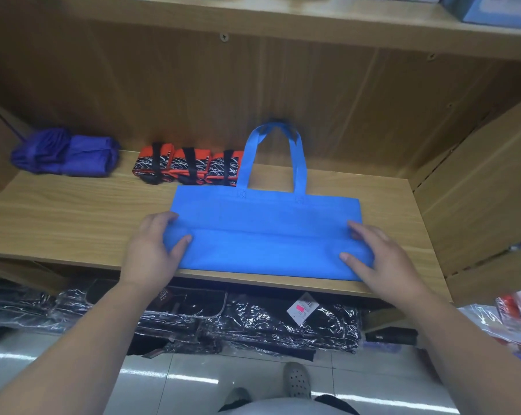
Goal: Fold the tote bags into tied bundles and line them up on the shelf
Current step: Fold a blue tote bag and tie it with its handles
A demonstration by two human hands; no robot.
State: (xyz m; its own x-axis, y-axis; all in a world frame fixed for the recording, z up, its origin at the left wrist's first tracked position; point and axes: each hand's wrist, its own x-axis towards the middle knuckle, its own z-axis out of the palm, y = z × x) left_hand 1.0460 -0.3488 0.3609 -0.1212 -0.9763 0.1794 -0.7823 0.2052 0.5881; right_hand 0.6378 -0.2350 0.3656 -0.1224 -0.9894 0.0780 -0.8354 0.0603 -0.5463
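Well left of the blue tote bag (265, 235), at the back of the shelf (73, 211), lies a purple bundle (66, 152). Three orange-and-black bundles (187, 167) sit just left of the bag's handles (248, 163). Your left hand (151, 250) has its grip closed on the bag's left end, thumb on the folded-up flap. The bag lies flat by the shelf's front edge. Your right hand (385, 259) pinches its right end.

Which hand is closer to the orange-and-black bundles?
Left. The left hand grips the blue tote bag just in front of the orange-and-black bundles; the right hand grips its other end, farther right.
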